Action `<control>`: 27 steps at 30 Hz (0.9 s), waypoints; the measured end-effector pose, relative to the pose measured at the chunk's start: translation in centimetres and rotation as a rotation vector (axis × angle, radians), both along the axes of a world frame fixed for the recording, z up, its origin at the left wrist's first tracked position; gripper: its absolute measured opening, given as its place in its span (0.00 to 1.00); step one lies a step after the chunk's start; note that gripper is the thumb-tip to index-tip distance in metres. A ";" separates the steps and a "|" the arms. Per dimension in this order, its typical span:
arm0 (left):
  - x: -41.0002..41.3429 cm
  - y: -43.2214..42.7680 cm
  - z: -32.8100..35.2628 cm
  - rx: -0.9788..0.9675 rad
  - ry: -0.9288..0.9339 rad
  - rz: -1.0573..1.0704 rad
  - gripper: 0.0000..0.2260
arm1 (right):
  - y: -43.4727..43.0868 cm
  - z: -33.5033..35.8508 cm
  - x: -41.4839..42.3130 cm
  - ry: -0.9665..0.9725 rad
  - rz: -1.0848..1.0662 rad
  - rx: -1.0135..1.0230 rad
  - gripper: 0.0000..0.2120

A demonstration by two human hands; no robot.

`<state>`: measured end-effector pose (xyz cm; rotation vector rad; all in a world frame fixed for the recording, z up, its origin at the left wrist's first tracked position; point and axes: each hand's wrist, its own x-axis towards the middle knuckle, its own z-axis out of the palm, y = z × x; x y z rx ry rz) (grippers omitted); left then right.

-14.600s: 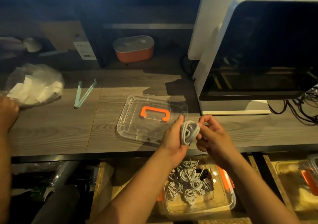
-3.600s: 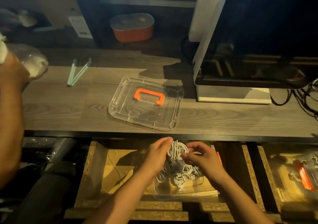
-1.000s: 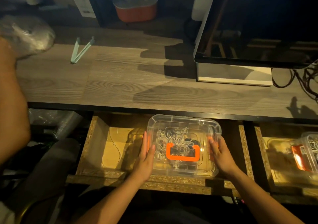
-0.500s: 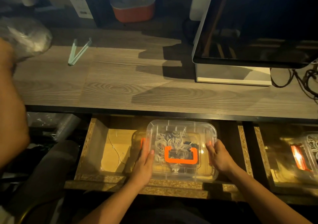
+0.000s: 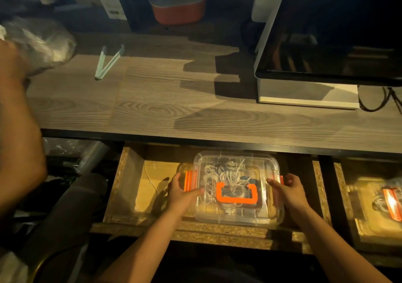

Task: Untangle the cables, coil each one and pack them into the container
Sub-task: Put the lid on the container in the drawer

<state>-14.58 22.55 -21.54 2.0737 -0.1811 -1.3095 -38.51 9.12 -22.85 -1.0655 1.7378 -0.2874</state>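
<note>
A grey wood-grain desk [image 5: 152,108] runs across the view, and below its front edge a drawer [image 5: 127,184] stands pulled out. Over the drawer, our left hand [image 5: 181,193] lays its thumb on the left edge of the lid [image 5: 236,158]. Its fingers [image 5: 176,177] are fairly straight and together, pointing up just outside the orange latch [image 5: 189,180]. Our right hand [image 5: 290,192] mirrors it, with the thumb on the lid's right edge and the fingers loosely straight beside the other latch. Between our hands sits the clear box [image 5: 272,218], lid on and orange handle [image 5: 236,195] on top, with the pale cables [image 5: 217,174] bundled inside. Farther out, a second box [image 5: 387,198] lies in the drawer to the right. On the desk we see a monitor [image 5: 326,32], pale green tongs [image 5: 108,62] and a crumpled plastic bag [image 5: 45,41], and another person's arm [image 5: 19,134] at far left.
</note>
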 end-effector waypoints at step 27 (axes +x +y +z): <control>-0.4 -1.5 1.2 -0.001 -0.346 -0.157 0.15 | 0.7 3.7 0.1 0.375 0.445 -0.232 0.08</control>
